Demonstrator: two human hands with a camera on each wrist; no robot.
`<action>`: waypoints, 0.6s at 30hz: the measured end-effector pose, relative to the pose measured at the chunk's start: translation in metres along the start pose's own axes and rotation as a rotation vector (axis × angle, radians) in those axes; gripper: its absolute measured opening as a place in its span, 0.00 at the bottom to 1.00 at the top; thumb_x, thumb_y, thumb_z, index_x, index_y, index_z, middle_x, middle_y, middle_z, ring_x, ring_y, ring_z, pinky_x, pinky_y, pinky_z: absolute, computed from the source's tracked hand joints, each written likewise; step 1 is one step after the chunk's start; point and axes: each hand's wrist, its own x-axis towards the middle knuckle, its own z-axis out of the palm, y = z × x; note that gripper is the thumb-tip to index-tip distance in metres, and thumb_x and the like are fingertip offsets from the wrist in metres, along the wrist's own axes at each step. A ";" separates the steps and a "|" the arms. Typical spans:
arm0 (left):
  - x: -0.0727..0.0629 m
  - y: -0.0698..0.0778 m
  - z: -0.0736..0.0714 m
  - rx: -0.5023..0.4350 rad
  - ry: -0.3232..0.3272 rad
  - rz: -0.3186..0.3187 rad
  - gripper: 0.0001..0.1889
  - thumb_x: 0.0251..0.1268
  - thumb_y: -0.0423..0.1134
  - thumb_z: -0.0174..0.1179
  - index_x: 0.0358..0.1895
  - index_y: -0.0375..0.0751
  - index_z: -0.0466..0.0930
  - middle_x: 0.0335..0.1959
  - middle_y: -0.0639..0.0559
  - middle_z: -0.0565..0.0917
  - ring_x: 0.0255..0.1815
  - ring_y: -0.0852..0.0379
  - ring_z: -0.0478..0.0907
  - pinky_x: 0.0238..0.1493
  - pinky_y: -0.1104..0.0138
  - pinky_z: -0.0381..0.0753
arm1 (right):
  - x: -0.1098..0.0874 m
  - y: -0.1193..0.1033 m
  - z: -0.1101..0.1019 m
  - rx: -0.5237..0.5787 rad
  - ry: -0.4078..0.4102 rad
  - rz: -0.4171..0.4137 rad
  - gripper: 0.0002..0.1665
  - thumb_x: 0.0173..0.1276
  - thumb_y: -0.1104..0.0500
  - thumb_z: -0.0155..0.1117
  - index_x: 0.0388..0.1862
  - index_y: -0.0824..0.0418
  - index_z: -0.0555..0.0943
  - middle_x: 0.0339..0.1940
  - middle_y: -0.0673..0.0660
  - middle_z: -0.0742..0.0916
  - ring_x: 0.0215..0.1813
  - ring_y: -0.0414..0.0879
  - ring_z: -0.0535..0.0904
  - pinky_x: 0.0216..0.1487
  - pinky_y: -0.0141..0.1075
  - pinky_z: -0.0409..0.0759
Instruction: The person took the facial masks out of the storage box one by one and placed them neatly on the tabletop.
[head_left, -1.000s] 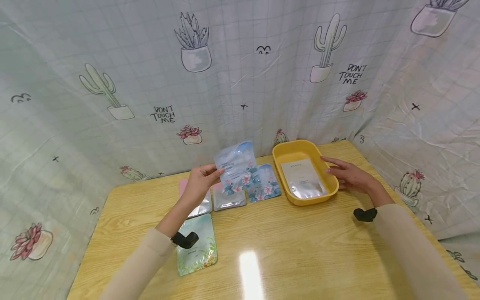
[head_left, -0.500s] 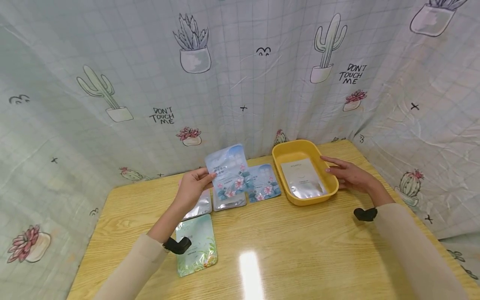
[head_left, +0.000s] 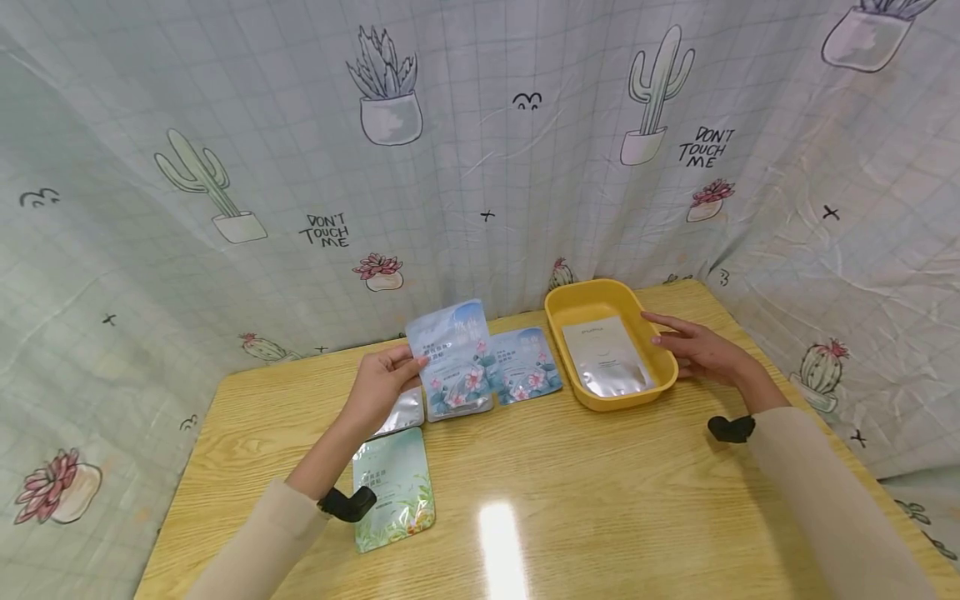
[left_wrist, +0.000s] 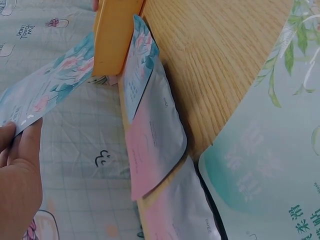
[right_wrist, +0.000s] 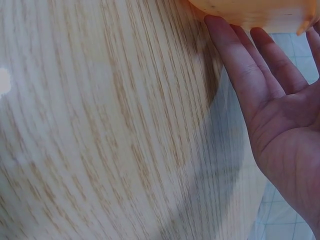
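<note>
In the head view my left hand (head_left: 382, 387) pinches a blue face mask packet (head_left: 453, 358) printed with pink flowers by its left edge. The packet stands tilted over a pink and silver packet, hiding most of it; that pink and silver packet (left_wrist: 160, 130) shows in the left wrist view. A matching blue packet (head_left: 528, 367) lies just to the right. My right hand (head_left: 705, 354) rests with extended fingers against the right side of a yellow tub (head_left: 663, 379). In the right wrist view, fingertips (right_wrist: 215, 22) meet the tub's wall (right_wrist: 255, 15).
Inside the tub lies a white and silver packet (head_left: 607, 354). Another pink and silver packet (head_left: 405, 412) is partly behind my left hand, and a green leafy packet (head_left: 401, 492) lies nearer me. A cactus-print curtain (head_left: 480, 167) hangs behind the wooden table (head_left: 600, 500).
My left hand has moved left and a little down toward me with the blue packet, uncovering more of the matching blue packet. My right hand and the tub have stayed put.
</note>
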 end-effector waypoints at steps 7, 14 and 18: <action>-0.005 -0.001 -0.002 0.022 -0.011 0.016 0.11 0.76 0.29 0.57 0.52 0.22 0.81 0.39 0.50 0.88 0.43 0.62 0.86 0.49 0.66 0.86 | -0.001 -0.001 0.000 0.000 0.003 -0.001 0.38 0.84 0.53 0.50 0.85 0.47 0.47 0.83 0.66 0.53 0.58 0.44 0.82 0.53 0.43 0.86; -0.010 -0.008 -0.002 0.013 -0.039 0.030 0.10 0.75 0.27 0.57 0.47 0.17 0.80 0.36 0.50 0.85 0.39 0.62 0.84 0.45 0.68 0.87 | -0.001 -0.001 0.000 -0.001 0.015 0.000 0.39 0.83 0.51 0.52 0.85 0.47 0.47 0.83 0.66 0.54 0.57 0.44 0.82 0.53 0.43 0.86; -0.015 -0.015 -0.003 0.008 -0.043 -0.014 0.08 0.75 0.26 0.56 0.44 0.20 0.81 0.34 0.50 0.84 0.38 0.62 0.85 0.44 0.69 0.87 | -0.001 0.000 0.001 0.000 0.010 0.000 0.39 0.83 0.51 0.52 0.85 0.47 0.47 0.83 0.66 0.54 0.56 0.44 0.83 0.53 0.44 0.86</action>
